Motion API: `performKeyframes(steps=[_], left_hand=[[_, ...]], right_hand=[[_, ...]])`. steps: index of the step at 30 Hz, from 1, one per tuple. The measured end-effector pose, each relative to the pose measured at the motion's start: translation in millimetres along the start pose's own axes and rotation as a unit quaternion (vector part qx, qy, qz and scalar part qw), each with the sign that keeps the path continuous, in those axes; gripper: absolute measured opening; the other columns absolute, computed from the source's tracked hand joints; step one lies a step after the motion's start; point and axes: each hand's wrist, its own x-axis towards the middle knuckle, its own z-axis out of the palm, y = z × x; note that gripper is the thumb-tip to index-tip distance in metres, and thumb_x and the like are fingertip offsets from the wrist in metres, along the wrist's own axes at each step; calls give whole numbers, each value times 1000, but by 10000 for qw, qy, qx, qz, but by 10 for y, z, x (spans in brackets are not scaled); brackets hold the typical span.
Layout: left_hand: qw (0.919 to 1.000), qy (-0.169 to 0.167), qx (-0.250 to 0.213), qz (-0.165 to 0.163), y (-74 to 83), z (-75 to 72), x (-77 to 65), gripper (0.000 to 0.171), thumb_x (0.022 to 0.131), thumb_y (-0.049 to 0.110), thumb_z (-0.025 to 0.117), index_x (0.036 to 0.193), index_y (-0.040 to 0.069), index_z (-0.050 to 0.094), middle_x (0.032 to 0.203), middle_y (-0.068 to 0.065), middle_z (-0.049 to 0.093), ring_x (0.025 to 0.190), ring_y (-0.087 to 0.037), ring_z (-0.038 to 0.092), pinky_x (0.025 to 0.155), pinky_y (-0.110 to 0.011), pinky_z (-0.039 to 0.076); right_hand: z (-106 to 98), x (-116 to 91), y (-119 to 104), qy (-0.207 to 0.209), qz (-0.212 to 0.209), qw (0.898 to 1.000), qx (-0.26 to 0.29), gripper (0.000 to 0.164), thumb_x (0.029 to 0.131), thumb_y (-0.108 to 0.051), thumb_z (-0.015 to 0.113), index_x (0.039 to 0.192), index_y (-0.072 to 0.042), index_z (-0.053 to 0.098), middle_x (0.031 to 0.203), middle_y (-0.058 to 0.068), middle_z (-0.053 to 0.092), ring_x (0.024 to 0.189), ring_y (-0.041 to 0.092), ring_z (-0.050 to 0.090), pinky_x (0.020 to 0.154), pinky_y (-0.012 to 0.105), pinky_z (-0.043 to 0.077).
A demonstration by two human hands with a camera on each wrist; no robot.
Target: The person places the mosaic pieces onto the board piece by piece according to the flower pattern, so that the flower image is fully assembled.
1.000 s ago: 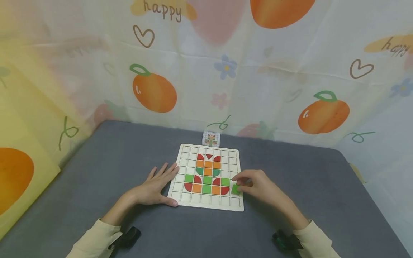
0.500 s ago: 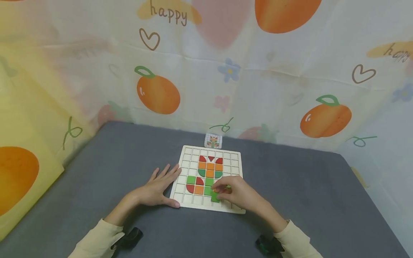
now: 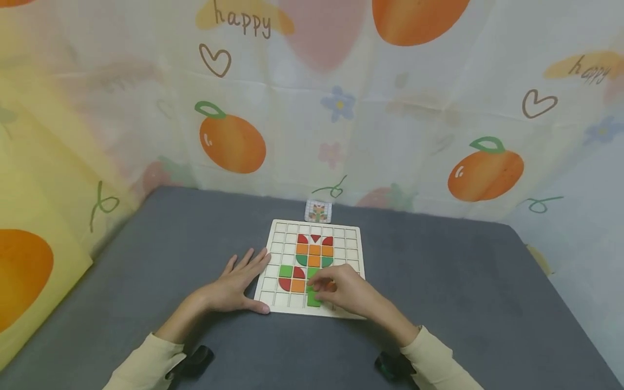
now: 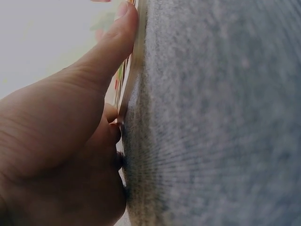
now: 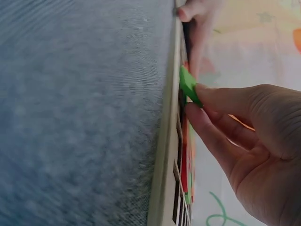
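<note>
In the head view, a white gridded board (image 3: 281,299) lies on the table with red, orange and green tiles set in its cells. My right hand (image 3: 345,291) pinches a green square tile (image 3: 314,298) between thumb and fingers over the board's lower middle. The right wrist view shows that green tile (image 5: 189,85) tilted at the grid; whether it is seated I cannot tell. This hand hides the tiles at the lower right. Spread along the board's left edge, my left hand (image 3: 229,287) touches the rim with straight fingers, its thumb at the near corner.
Just behind the board lies a small card (image 3: 318,212) printed with a coloured pattern. A grey cloth (image 3: 214,346) covers the table. A fruit-printed curtain (image 3: 292,130) hangs along the back and sides.
My right hand has carried the green tile left from the board's right side to its lower middle, then settled there with slight movement. My left hand has stayed at the board's left edge.
</note>
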Motion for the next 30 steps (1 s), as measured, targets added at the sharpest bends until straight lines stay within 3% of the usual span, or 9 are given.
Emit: performKeyframes(steps=[22,30], left_hand=[[10000,16,48,-25,-18,-24,-31,115,74,50,81,155,0,18,163,-19,9,147,-45,-2,111,-64,-8],[10000,-21,69,-23,-15,-34,-37,114,75,52,80,156,1,18,163,-19,9,147,-45,-2,111,-64,-8]], right_hand=[[104,21,-91,207,-27,9993,-299,17,81,-2,79,97,-7,75,86,-1,72,77,2,63,72,21,53],[143,33,-135,265,121,9971,-710,14,81,-3,78,93,-8,75,81,-4,71,74,0,61,72,22,51]])
